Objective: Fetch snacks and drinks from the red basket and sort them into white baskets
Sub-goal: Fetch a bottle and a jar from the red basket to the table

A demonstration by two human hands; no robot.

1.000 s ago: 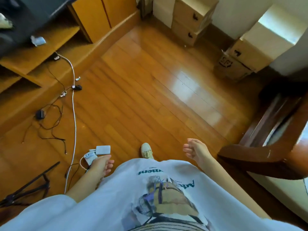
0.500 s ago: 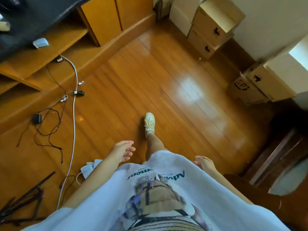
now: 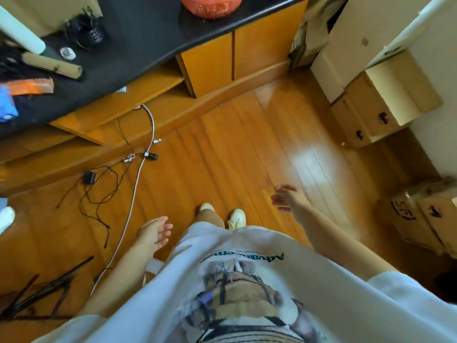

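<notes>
- The red basket [image 3: 211, 6] stood on the black countertop [image 3: 153, 38] at the top edge of the view, only its lower part showing.
- The left hand [image 3: 153, 235] hung loosely spread and empty; the right hand [image 3: 288, 199], blurred, was empty too, fingers spread.
- No white baskets were visible.
- Judged step: approaching to fetch. Next, a hand must reach up over the basket's rim for a snack or drink.

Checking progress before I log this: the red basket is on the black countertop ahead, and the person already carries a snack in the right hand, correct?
Not quite. The head view shows the red basket on the black countertop, but the right hand is empty, fingers spread; the left hand is empty too.
</notes>
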